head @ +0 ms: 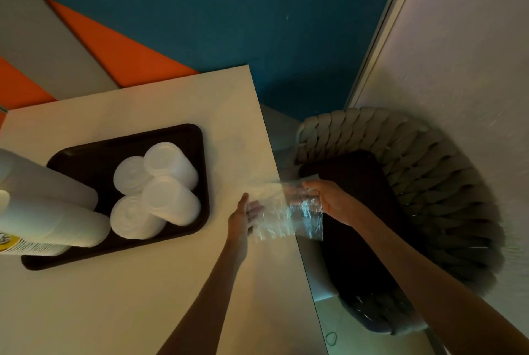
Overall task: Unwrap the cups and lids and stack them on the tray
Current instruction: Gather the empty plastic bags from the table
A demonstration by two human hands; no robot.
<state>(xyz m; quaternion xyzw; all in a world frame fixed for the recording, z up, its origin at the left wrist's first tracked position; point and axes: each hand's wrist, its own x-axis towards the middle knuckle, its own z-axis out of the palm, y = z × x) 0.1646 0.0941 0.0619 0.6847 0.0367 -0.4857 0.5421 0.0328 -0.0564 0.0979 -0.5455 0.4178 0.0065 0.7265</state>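
Note:
A black tray (86,160) sits on the pale table (137,297) at left. On it stand several stacks of white lids (156,188) and two tall stacks of white cups (48,211) that lean toward the camera. A clear plastic wrapper (289,211) is stretched between my hands over the table's right edge. My right hand (329,200) pinches its far right end. My left hand (244,217) lies against its left end with straight fingers, palm toward the wrapper.
A chair with a woven grey back (415,177) and dark seat (366,240) stands right of the table, against a pale wall. Behind the table the wall is teal and orange. A small loop (331,338) lies on the floor.

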